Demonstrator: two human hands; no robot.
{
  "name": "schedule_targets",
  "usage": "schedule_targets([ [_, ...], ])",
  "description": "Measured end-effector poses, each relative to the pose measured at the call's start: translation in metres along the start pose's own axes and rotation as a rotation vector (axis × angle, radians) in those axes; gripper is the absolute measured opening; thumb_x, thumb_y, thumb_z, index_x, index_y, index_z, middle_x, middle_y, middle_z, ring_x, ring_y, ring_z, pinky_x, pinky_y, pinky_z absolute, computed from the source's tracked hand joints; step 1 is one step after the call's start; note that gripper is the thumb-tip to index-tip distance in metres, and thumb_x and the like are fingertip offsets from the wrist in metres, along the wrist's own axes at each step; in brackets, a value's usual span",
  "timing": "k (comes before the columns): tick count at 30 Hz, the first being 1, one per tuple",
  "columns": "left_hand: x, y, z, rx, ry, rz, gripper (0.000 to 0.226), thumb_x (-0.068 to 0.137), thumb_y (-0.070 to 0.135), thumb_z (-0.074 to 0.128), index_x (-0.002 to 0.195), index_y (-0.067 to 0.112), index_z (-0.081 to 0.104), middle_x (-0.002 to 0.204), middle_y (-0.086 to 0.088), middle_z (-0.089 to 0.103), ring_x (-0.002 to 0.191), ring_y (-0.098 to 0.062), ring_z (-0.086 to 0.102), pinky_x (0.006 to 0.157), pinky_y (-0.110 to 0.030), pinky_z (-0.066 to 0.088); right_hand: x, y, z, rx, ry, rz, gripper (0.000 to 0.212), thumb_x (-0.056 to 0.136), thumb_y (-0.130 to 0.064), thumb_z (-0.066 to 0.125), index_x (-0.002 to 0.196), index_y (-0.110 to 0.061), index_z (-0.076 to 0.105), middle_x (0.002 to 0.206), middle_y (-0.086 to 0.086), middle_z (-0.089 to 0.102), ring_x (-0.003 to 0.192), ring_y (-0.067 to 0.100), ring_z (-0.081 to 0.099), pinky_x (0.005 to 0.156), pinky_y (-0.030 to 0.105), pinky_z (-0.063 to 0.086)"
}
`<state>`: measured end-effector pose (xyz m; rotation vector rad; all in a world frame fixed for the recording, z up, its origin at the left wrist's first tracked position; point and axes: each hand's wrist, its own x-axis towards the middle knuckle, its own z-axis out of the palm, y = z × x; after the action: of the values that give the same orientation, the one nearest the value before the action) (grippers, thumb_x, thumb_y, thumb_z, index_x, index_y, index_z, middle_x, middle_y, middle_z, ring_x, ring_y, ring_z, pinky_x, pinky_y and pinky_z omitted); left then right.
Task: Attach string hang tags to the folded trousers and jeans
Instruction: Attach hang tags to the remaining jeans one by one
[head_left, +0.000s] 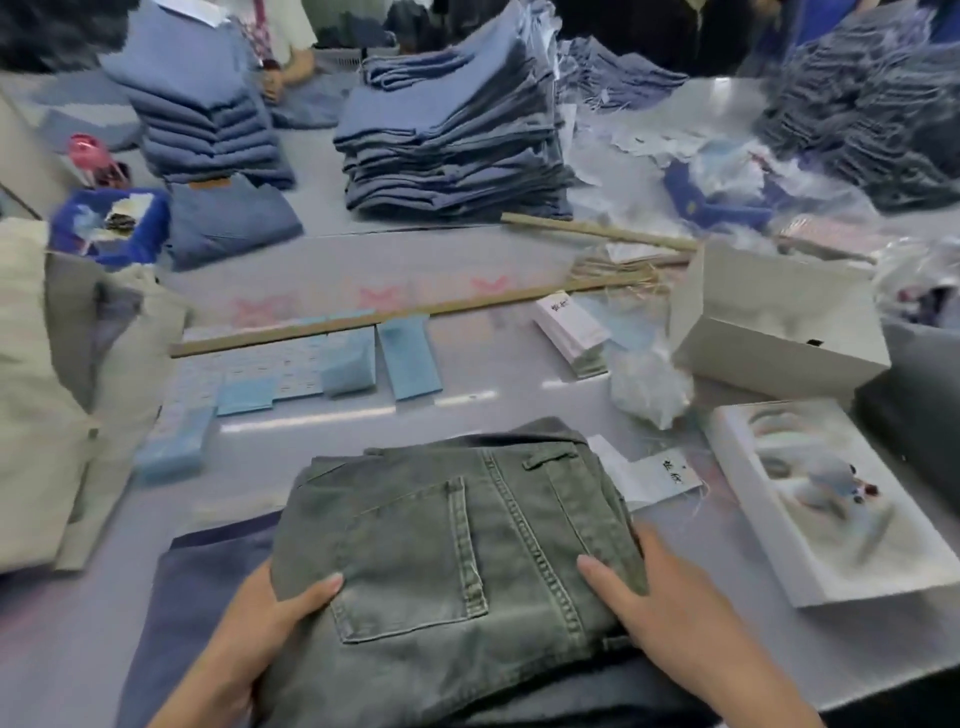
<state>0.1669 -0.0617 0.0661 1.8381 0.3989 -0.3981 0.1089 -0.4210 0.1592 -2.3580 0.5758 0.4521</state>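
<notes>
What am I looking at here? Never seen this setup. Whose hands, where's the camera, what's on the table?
No robot: one wide-angle camera on a person's head, looking down at their own hands. The left hand and right hand grip the sides of folded grey-green jeans, back pocket up, lying on darker folded garments. A white hang tag sticks out at the waistband. On the table: blue card packs, a tag stack, white boxes and blue jeans stacks.
</notes>
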Motion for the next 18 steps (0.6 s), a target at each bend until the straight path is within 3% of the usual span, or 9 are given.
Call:
schedule_targets([
  [2,-0.001,-0.002,0.004,0.149,0.067,-0.017,0.046,0.071,0.013,0.092,0.106,0.013,0.061,0.099,0.004,0.074,0.106,-0.026,0.069,0.077,-0.027,0.049,-0.009,-0.003,0.003,-0.009,-0.008,0.002,0.048,0.081,-0.081,0.046,0.118,-0.052,0.038,0.123,-0.02,0.062,0.115,0.013,0.061,0.097,0.036,0.048],
  [4,-0.003,0.011,0.008,0.404,0.14,0.015,0.067,0.073,0.023,0.091,0.119,0.02,0.044,0.112,-0.005,0.064,0.116,-0.033,0.062,0.083,-0.038,0.046,-0.013,-0.008,0.0,-0.156,0.013,0.001,0.055,0.086,-0.081,0.038,0.131,-0.05,0.034,0.133,-0.015,0.053,0.121,0.016,0.056,0.093,0.037,0.048],
  [6,-0.002,0.035,0.012,0.643,0.28,0.283,0.079,0.074,0.028,0.089,0.136,0.024,0.039,0.132,-0.01,0.054,0.126,-0.034,0.051,0.098,-0.048,0.045,-0.013,-0.011,-0.009,-0.358,0.145,-0.041,0.073,0.087,-0.079,0.031,0.148,-0.041,0.023,0.142,-0.011,0.041,0.129,0.017,0.045,0.092,0.039,0.048],
  [8,-0.003,0.074,0.028,0.624,0.415,0.633,0.074,0.086,0.032,0.077,0.147,0.024,0.037,0.146,-0.009,0.044,0.134,-0.032,0.043,0.109,-0.052,0.038,-0.013,-0.021,-0.018,-0.325,0.449,-0.222,0.071,0.091,-0.071,0.033,0.151,-0.033,0.027,0.148,-0.009,0.036,0.133,0.017,0.037,0.097,0.038,0.047],
  [10,-0.008,0.106,0.06,0.578,0.407,0.826,0.062,0.097,0.043,0.059,0.152,0.026,0.036,0.159,-0.004,0.035,0.145,-0.026,0.035,0.115,-0.045,0.03,-0.013,-0.031,-0.016,-0.215,0.676,-0.402,0.062,0.098,-0.061,0.037,0.152,-0.03,0.032,0.156,-0.008,0.034,0.142,0.013,0.033,0.109,0.029,0.036],
  [12,-0.018,0.113,0.1,0.68,0.156,0.836,0.067,0.099,0.055,0.04,0.16,0.034,0.022,0.171,0.003,0.01,0.156,-0.019,0.014,0.124,-0.04,0.013,-0.011,-0.035,0.003,-0.237,0.516,-0.422,0.068,0.1,-0.061,0.033,0.16,-0.032,0.018,0.168,-0.013,0.009,0.153,0.008,0.014,0.12,0.023,0.015],
  [14,-0.024,0.086,0.136,0.882,-0.035,0.756,0.066,0.094,0.066,0.008,0.156,0.046,-0.005,0.166,0.014,-0.019,0.157,-0.015,-0.009,0.126,-0.041,-0.007,-0.007,-0.019,0.034,-0.29,0.228,-0.331,0.068,0.102,-0.062,0.028,0.16,-0.04,0.0,0.16,-0.023,-0.024,0.154,0.005,-0.006,0.124,0.025,0.006],
  [15,-0.026,0.069,0.146,0.916,-0.075,0.726,0.066,0.091,0.068,0.0,0.153,0.048,-0.008,0.164,0.017,-0.02,0.156,-0.013,-0.014,0.126,-0.041,-0.009,-0.008,-0.008,0.044,-0.245,0.133,-0.272,0.064,0.103,-0.059,0.032,0.157,-0.047,-0.001,0.154,-0.03,-0.028,0.153,-0.001,-0.01,0.124,0.024,0.007],
  [18,-0.025,0.053,0.149,0.818,-0.068,0.76,0.063,0.1,0.065,0.015,0.157,0.041,0.026,0.168,0.01,0.018,0.156,-0.012,0.006,0.123,-0.044,0.006,-0.007,0.008,0.049,-0.084,0.146,-0.27,0.063,0.1,-0.057,0.043,0.147,-0.061,0.001,0.151,-0.044,-0.019,0.143,-0.018,-0.015,0.121,0.017,0.012],
])
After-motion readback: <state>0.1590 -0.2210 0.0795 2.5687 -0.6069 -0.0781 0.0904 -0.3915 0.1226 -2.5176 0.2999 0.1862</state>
